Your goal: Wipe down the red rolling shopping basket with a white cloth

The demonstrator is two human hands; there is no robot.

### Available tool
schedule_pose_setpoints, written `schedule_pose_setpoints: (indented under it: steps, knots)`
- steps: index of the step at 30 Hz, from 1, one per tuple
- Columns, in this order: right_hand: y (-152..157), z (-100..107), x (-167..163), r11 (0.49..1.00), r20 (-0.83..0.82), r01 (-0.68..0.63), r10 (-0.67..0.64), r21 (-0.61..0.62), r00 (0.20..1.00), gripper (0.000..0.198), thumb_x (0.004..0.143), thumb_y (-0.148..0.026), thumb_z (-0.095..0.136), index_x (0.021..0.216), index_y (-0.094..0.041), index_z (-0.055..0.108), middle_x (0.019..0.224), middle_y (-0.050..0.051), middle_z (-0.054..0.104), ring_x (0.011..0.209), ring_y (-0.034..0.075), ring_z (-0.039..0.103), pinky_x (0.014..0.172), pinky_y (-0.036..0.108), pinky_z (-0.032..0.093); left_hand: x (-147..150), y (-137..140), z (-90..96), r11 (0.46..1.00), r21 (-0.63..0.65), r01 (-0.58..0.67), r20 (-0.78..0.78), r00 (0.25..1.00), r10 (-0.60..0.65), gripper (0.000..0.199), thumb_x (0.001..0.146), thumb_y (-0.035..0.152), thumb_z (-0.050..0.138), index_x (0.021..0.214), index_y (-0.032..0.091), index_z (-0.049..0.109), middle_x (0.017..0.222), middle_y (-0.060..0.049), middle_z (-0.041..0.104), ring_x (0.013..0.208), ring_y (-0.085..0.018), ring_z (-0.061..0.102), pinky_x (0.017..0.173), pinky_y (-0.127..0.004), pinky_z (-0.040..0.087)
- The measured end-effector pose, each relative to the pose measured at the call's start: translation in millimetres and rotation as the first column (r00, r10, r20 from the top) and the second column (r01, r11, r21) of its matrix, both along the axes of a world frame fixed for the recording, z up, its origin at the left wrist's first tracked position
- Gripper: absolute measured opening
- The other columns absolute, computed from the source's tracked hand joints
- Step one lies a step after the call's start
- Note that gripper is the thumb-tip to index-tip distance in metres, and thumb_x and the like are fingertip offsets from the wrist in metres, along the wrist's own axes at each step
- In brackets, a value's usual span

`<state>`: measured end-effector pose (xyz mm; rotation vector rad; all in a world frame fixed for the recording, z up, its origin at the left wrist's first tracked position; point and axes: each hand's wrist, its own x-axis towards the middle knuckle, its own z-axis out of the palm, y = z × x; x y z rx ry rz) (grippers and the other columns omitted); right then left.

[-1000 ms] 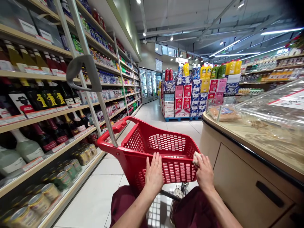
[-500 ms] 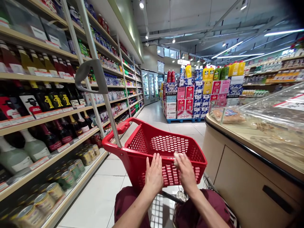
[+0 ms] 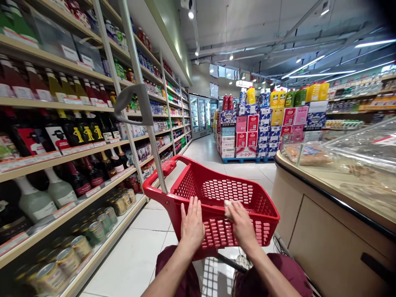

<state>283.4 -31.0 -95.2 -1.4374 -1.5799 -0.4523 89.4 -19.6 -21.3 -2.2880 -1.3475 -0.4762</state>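
A red plastic shopping basket cart [image 3: 213,231] with perforated sides stands right in front of me. Its inside looks bare where I can see it. My left hand [image 3: 192,225] lies at its near side wall, palm toward it, fingers straight and close to the rim. My right hand [image 3: 243,220] is at the same rim farther right, fingers bent around a small crumpled white wipe [image 3: 228,208], mostly covered by the fingers. The cart's grey handle [image 3: 136,105] sits on a metal pole rising at its left end.
Shelves of bottles and cans [image 3: 93,181] line the left. On the right is a wooden display counter [image 3: 321,222] with packaged food under clear covers. Stacked drink cartons [image 3: 247,136] stand ahead on blue pallets, with glass-door fridges [image 3: 199,113] behind. White floor tiles [image 3: 133,247] run between.
The view has turned slightly left, so the shelves and cart appear farther right. My left hand has slid left along the cart's side; my right hand still grips the wipe at the rim.
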Motion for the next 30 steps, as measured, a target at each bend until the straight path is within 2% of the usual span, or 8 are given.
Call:
schedule_pose_setpoints:
  steps: [3,9,13,16,20,22,27,30]
  knots:
    - [2,-3,8,0.993,-0.074,0.117,-0.116,0.01,0.991,0.053,0.074,-0.001,0.03,0.119,-0.019,0.051,0.124,0.008,0.05,0.126,0.022,0.03,0.1,0.048,0.032,-8,1,1.1,1.0,0.017,-0.017,0.012,1.0,0.016,0.064,0.07,0.018,0.041,0.132,0.009,0.029,0.141,-0.01,0.027,0.132,-0.023,0.011,0.107,-0.048,0.008]
    - [14,11,-44,0.993,0.027,-0.113,0.112,0.016,0.993,0.061,0.072,0.003,0.027,0.126,-0.021,0.043,0.13,0.005,0.045,0.127,0.019,0.028,0.1,0.043,0.034,-18,2,4.8,1.0,0.013,0.019,0.003,1.0,-0.019,0.061,0.071,0.017,0.039,0.132,0.01,0.031,0.14,-0.008,0.029,0.132,-0.021,0.014,0.107,-0.048,0.01]
    - [13,5,-33,0.999,-0.027,-0.035,0.035,0.002,0.999,0.062,0.068,0.005,0.028,0.121,-0.019,0.048,0.126,0.007,0.048,0.126,0.02,0.029,0.1,0.045,0.032,-35,7,12.1,0.996,0.057,-0.072,0.067,0.995,0.068,0.062,0.07,0.016,0.04,0.131,0.009,0.032,0.14,-0.009,0.028,0.132,-0.022,0.014,0.107,-0.05,0.008]
    - [15,7,-41,1.0,-0.093,0.01,-0.009,0.008,0.996,0.058,0.071,0.003,0.029,0.12,-0.018,0.049,0.126,0.009,0.048,0.126,0.021,0.029,0.101,0.046,0.032,-43,10,14.4,0.996,0.073,-0.053,0.069,0.996,0.048,0.061,0.069,0.015,0.042,0.129,0.01,0.035,0.139,-0.009,0.031,0.131,-0.023,0.016,0.107,-0.05,0.009]
    - [21,30,-94,0.984,-0.044,-0.176,0.177,0.013,0.983,0.06,0.074,0.003,0.028,0.128,-0.021,0.041,0.131,0.006,0.044,0.128,0.019,0.025,0.102,0.044,0.032,-56,13,21.2,0.993,0.118,-0.018,0.102,0.995,0.006,0.058,0.069,0.011,0.039,0.127,0.01,0.039,0.137,-0.009,0.035,0.13,-0.022,0.022,0.107,-0.05,0.008]
    - [22,36,-105,0.967,-0.025,-0.253,0.253,0.006,0.967,0.063,0.073,0.004,0.028,0.13,-0.022,0.037,0.133,0.004,0.042,0.129,0.018,0.024,0.102,0.043,0.031,-67,15,26.7,0.987,0.157,-0.029,0.126,0.992,0.01,0.059,0.068,0.007,0.037,0.127,0.01,0.038,0.136,-0.01,0.035,0.129,-0.022,0.025,0.106,-0.051,0.006]
    - [26,26,-88,0.981,-0.119,-0.187,0.191,0.044,0.974,0.064,0.071,0.005,0.027,0.127,-0.022,0.042,0.131,0.006,0.044,0.127,0.019,0.029,0.102,0.046,0.03,-90,14,33.5,0.975,0.216,0.044,0.12,0.99,-0.071,0.062,0.066,0.001,0.035,0.127,0.013,0.039,0.131,-0.01,0.043,0.125,-0.021,0.033,0.106,-0.05,0.008]
    - [35,41,-115,0.969,-0.134,-0.238,0.245,0.064,0.96,0.054,0.077,0.0,0.03,0.125,-0.022,0.044,0.13,0.007,0.045,0.126,0.02,0.03,0.101,0.045,0.032,-96,14,33.9,0.967,0.256,0.001,0.186,0.981,-0.05,0.062,0.067,-0.001,0.033,0.127,0.013,0.038,0.13,-0.01,0.045,0.124,-0.021,0.035,0.105,-0.05,0.011]
